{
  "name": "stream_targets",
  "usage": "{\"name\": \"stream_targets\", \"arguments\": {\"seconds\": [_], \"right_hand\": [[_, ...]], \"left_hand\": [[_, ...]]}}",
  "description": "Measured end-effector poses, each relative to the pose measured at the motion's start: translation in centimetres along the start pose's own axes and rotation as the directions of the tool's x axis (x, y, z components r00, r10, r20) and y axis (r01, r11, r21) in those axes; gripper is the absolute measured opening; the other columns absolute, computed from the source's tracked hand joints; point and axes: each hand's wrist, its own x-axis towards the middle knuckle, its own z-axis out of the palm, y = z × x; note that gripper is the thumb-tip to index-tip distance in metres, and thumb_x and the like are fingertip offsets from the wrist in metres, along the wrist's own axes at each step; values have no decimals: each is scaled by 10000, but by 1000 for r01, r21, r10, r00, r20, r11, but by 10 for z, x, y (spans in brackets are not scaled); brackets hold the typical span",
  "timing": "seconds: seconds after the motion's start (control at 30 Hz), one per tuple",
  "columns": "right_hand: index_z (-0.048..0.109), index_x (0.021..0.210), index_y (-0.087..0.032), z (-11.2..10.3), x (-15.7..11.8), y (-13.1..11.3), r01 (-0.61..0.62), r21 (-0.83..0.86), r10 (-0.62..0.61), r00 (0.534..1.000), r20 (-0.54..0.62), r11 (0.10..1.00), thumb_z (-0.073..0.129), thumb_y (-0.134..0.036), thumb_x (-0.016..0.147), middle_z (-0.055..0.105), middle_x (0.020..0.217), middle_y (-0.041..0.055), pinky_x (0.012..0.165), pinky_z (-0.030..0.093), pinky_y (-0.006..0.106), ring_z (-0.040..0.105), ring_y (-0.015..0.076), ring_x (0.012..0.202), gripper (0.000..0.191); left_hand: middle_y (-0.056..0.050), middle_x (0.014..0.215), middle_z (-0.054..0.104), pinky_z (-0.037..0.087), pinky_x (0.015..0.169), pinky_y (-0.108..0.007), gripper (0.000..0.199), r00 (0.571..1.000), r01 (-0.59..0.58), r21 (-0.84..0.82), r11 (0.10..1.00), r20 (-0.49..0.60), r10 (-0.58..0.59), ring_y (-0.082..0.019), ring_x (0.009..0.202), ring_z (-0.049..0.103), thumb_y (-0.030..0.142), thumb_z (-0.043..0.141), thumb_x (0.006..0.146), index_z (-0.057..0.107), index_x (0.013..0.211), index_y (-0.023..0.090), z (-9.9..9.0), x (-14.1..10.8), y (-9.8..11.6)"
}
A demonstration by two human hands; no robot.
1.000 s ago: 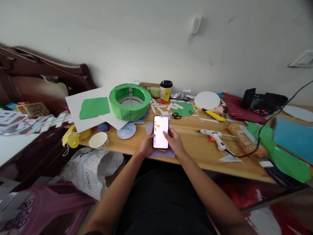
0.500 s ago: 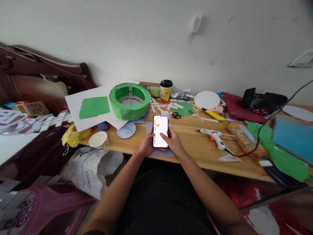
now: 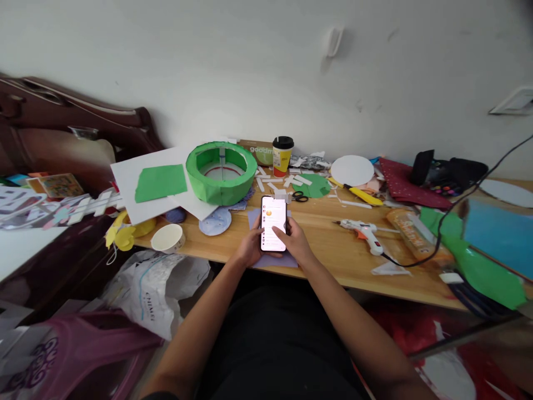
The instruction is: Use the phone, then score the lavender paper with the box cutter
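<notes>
A smartphone (image 3: 273, 225) with a lit white screen is held upright above the table's front edge. My left hand (image 3: 251, 245) wraps round its left side and lower edge. On the other side, my right hand (image 3: 296, 240) grips the phone, its thumb lying over the screen. Beneath the phone lies a purple sheet (image 3: 272, 261), partly hidden by my hands. Black-handled scissors (image 3: 300, 196) rest just beyond the phone. Behind and to the left stands a green paper-covered ring (image 3: 221, 173).
On the wooden table (image 3: 325, 239), a hot glue gun (image 3: 366, 233) with its cord lies right. A yellow utility knife (image 3: 362, 194), paper cup with lid (image 3: 282, 156) and white paper scraps are farther back. A white bowl (image 3: 167, 238) sits left, above a plastic bag (image 3: 154, 289).
</notes>
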Motion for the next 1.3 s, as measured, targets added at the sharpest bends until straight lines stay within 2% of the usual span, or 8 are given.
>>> {"name": "stream_targets", "arguments": {"seconds": [0.27, 0.5, 0.77, 1.3], "right_hand": [[580, 1083, -218, 1, 0, 1, -5, 6, 5, 1000, -3, 1000, 743, -473, 738, 701, 1101, 82, 787, 560, 367, 668, 233, 958, 459], [582, 1082, -216, 0, -1, 0, 1, -9, -1, 1000, -7, 1000, 741, -464, 744, 701, 1089, 78, 789, 558, 367, 667, 228, 948, 448], [579, 1065, -212, 1, 1, 0, 6, -16, -6, 1000, -11, 1000, 744, -463, 740, 701, 1081, 78, 791, 558, 368, 667, 226, 938, 443], [571, 1092, -209, 1, 1, 3, -1, 0, 1, 1000, -5, 1000, 748, -451, 741, 692, 1112, 89, 794, 558, 371, 667, 230, 959, 462]], "left_hand": [[-63, 1472, 504, 605, 794, -561, 786, 1000, 6, -5, 1000, 18, -6, -322, 1118, 647, 155, 523, 874, 200, 1535, 432, -3, 0, 0], [-79, 1446, 528, 609, 771, -564, 784, 1000, 13, 15, 1000, -15, -13, -325, 1093, 658, 149, 509, 862, 206, 1538, 408, 2, -1, 1], [-71, 1457, 520, 598, 814, -563, 809, 1000, 19, -13, 1000, 16, -19, -321, 1105, 656, 141, 521, 866, 178, 1540, 426, -1, 0, 0], [-66, 1470, 499, 606, 768, -555, 793, 1000, 11, 49, 999, -8, -11, -325, 1089, 653, 152, 516, 860, 202, 1532, 430, 0, -1, 0]]}}
